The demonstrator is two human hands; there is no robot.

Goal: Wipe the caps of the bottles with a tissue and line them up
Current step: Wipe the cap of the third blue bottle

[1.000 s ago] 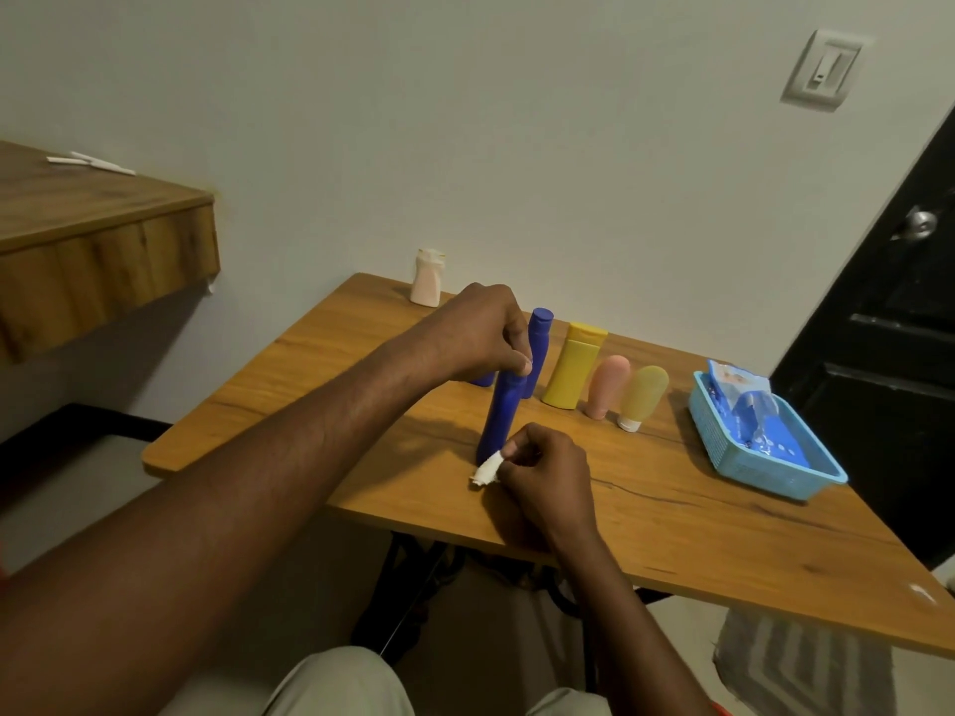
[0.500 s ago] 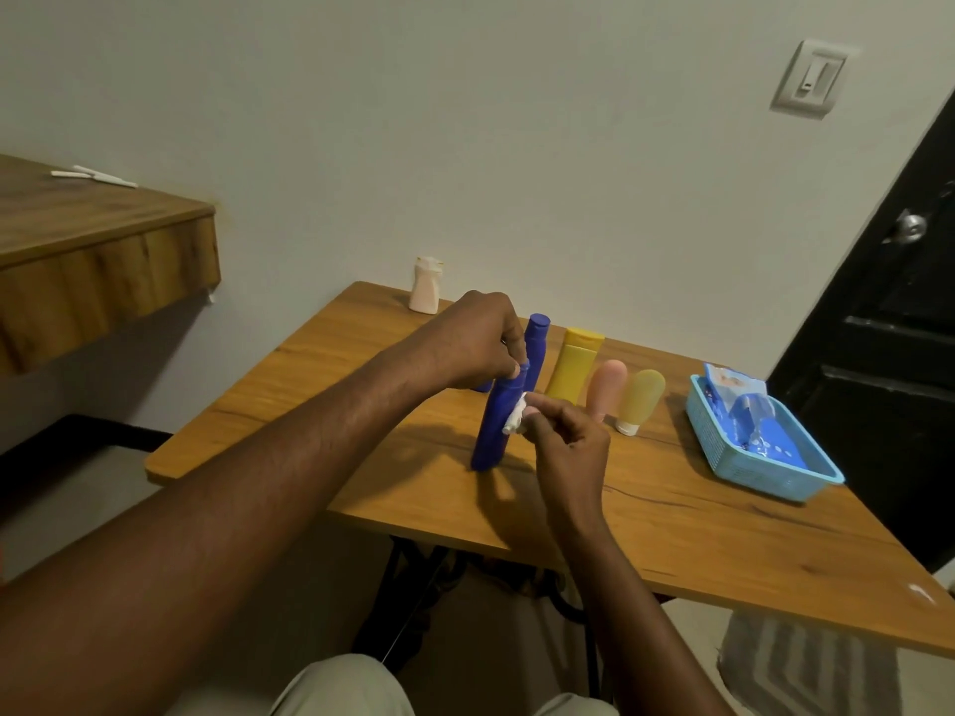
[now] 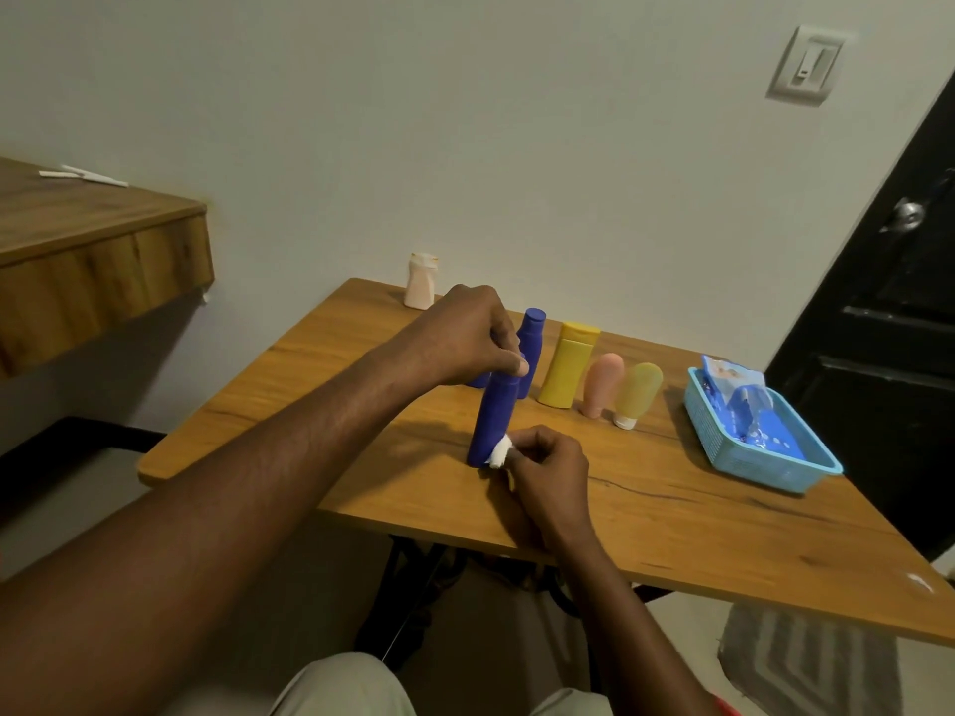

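left hand [image 3: 460, 338]: fingers still clamped round blue bottle [image 3: 493, 421] top
right hand [image 3: 548, 467]: I see it pinching tissue [image 3: 499, 452], moved from top down to bottle base
blue bottle: on table [image 3: 672, 509], leaning to 1 o'clock

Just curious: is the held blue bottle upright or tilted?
Tilted: the held blue bottle leans rightward, left hand gripping its top.

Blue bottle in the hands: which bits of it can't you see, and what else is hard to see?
Head view, blue bottle: top hidden under the left hand.
Head view, its bottom end: partly covered by the tissue and the right hand.
Head view, another blue thing: mostly hidden behind the left hand.
Head view, packet in the basket: print too small to read.
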